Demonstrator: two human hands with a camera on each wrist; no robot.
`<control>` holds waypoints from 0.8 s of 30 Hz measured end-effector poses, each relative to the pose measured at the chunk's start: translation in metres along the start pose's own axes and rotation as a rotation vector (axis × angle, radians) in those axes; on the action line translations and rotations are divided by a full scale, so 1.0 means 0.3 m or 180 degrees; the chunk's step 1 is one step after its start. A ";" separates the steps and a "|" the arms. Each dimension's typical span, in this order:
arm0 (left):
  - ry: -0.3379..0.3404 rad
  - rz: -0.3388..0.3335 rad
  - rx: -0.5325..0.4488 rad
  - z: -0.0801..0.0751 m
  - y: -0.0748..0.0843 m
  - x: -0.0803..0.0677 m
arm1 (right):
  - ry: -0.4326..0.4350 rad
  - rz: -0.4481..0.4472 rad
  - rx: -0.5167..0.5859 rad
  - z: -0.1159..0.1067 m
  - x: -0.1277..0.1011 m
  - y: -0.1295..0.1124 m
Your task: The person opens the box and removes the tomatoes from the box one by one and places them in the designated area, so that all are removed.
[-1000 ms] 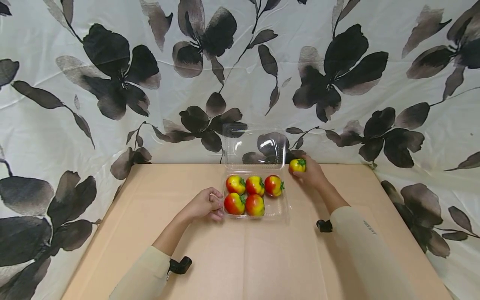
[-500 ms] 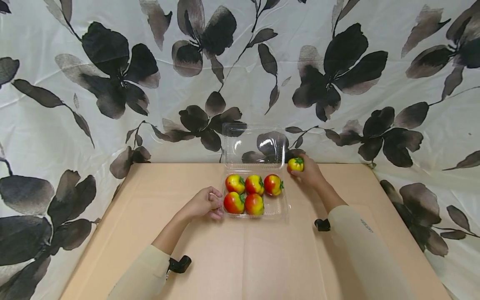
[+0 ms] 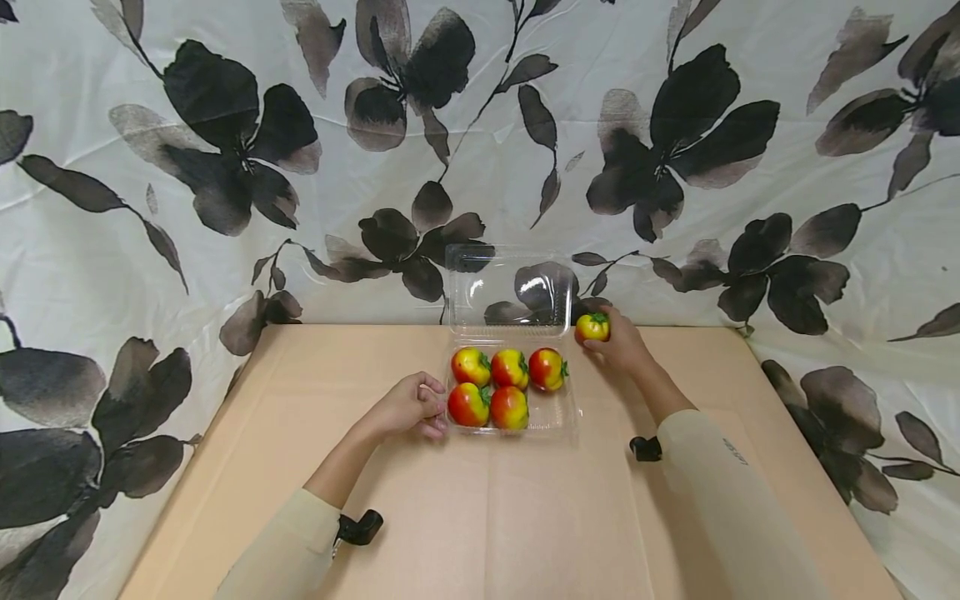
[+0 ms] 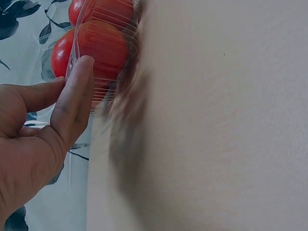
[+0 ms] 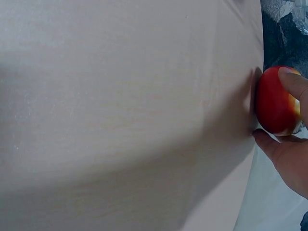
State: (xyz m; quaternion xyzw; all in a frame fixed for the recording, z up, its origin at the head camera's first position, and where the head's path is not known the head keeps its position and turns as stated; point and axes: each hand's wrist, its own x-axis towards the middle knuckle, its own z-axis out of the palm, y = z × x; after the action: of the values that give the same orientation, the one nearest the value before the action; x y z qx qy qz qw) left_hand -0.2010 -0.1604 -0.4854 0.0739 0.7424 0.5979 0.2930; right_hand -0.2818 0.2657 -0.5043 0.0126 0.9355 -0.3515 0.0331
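Note:
A clear hinged plastic container (image 3: 553, 410) stands near the table's far edge, its lid (image 3: 510, 293) raised behind it. Inside are several red-and-yellow fruits (image 3: 510, 408) with green leafy tops, in two rows. The front right spot holds no fruit. My left hand (image 3: 408, 407) pinches the container's left wall; in the left wrist view the wall runs between the thumb and fingers (image 4: 72, 103). Right of the container, my right hand (image 3: 622, 340) grips another such fruit (image 3: 592, 327) by its side. The right wrist view shows that fruit (image 5: 275, 103) between thumb and fingers, at the table's edge.
A light tan table (image 3: 525, 517) spreads under both arms. Behind and beside it hangs white cloth (image 3: 540, 50) printed with dark flowers. A black wrist camera (image 3: 360, 528) is on the left wrist and another black camera (image 3: 647, 448) on the right.
The fruit in my right hand has turned slightly, showing more red, and that hand has shifted a touch to the left. My left hand and the container have stayed in place.

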 end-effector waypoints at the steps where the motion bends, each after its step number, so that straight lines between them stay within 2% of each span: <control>1: -0.0002 -0.0001 -0.0008 0.000 -0.001 0.000 | -0.0001 0.0006 0.0014 0.001 0.001 0.002; 14: -0.0001 -0.0008 -0.0005 -0.002 -0.001 -0.002 | 0.0036 0.0010 0.0087 -0.007 -0.005 0.013; 24: -0.0033 0.0000 -0.0089 -0.003 -0.003 0.005 | 0.0064 -0.0030 0.0087 -0.049 -0.065 0.013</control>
State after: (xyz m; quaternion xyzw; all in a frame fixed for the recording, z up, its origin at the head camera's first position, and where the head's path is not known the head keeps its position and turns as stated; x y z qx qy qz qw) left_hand -0.2025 -0.1606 -0.4866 0.0729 0.7325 0.6079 0.2978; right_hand -0.2628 0.2784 -0.4945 0.0122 0.9310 -0.3643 0.0220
